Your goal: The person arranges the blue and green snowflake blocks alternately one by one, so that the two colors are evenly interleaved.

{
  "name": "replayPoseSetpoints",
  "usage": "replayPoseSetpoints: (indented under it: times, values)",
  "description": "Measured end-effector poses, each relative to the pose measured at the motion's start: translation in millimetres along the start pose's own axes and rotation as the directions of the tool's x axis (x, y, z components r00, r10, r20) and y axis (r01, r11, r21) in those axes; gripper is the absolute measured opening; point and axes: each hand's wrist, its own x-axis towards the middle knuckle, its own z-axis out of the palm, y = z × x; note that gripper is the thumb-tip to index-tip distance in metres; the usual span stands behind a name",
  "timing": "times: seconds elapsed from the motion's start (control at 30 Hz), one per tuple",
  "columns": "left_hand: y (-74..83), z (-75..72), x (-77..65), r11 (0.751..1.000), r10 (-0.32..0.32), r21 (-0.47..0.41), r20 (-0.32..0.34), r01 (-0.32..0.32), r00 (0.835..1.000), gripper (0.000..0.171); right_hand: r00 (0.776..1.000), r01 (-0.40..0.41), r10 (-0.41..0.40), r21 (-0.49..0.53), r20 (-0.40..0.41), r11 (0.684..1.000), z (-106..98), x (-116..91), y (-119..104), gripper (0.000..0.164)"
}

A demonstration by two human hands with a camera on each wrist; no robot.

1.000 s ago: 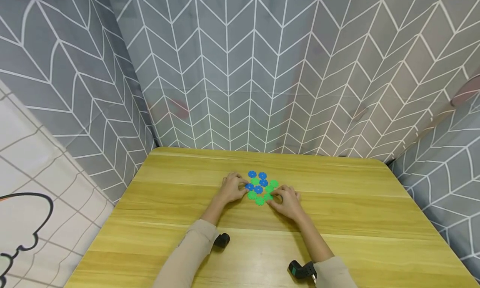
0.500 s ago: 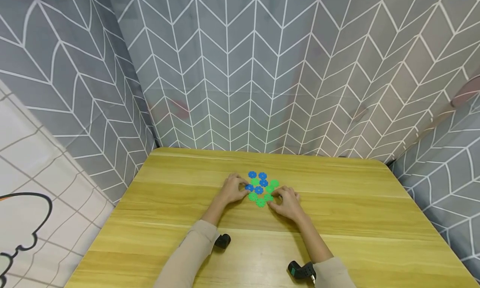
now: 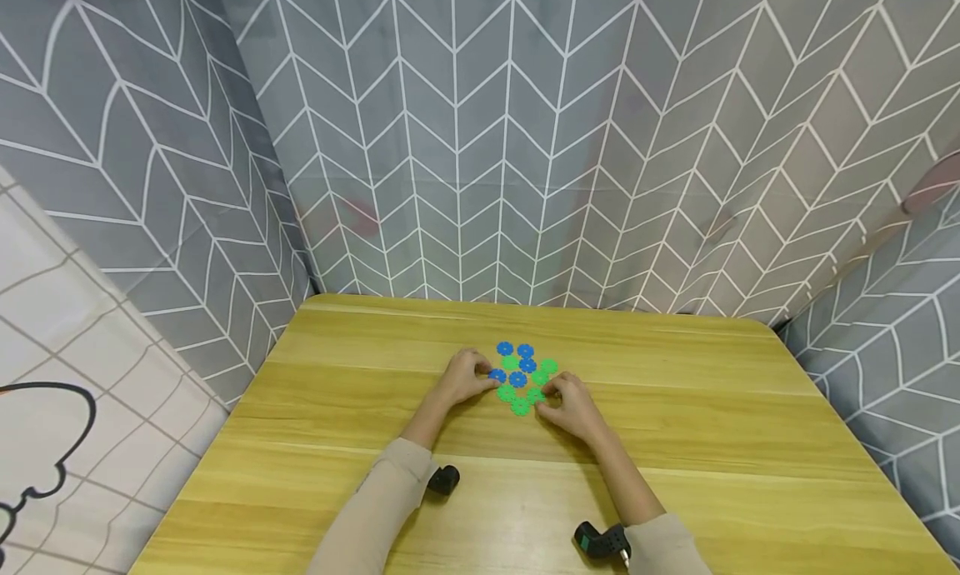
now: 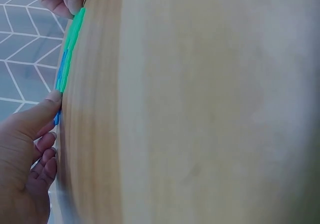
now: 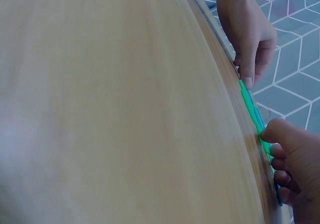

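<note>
Flat, notched plastic discs, blue and green, like snowflake building pieces, lie in a cluster on the wooden table. My left hand (image 3: 460, 378) pinches the leftmost blue disc (image 3: 497, 376) between thumb and fingers. On the opposite side, my right hand (image 3: 572, 406) holds the edge of a green disc (image 3: 536, 395) by thumb and forefinger. A green disc (image 3: 521, 407) lies closest to me, with another green disc (image 3: 506, 393) beside it. In the left wrist view the discs appear edge-on as a green strip (image 4: 73, 46) between both hands.
Behind the hands are more blue discs (image 3: 505, 348) and a lone green disc (image 3: 510, 362) among them. The wooden table (image 3: 360, 375) extends around the cluster. A grey patterned curtain (image 3: 480, 183) hangs along its far edge. Black wrist cameras (image 3: 444, 480) sit by each sleeve.
The leftmost blue disc has shifted slightly left with my left hand. The nearest green discs have slid a little toward me. My right hand stays nearly in place.
</note>
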Motion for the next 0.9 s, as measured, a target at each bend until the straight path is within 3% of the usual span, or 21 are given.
replayPoseSetpoints:
  times: [0.43, 0.9]
  values:
    - [-0.1, -5.9, -0.7, 0.996, -0.005, -0.089, 0.054, 0.010, 0.999, 0.019, 0.999, 0.032, -0.032, 0.012, -0.016, 0.999, -1.8, 4.9, 2.9, 0.016]
    - [-4.1, -4.1, -1.4, 0.998, 0.016, -0.066, 0.010, -0.015, 1.000, 0.022, 1.000, 0.018, -0.017, 0.054, -0.016, 0.998, -0.3, 5.8, 8.6, 0.015]
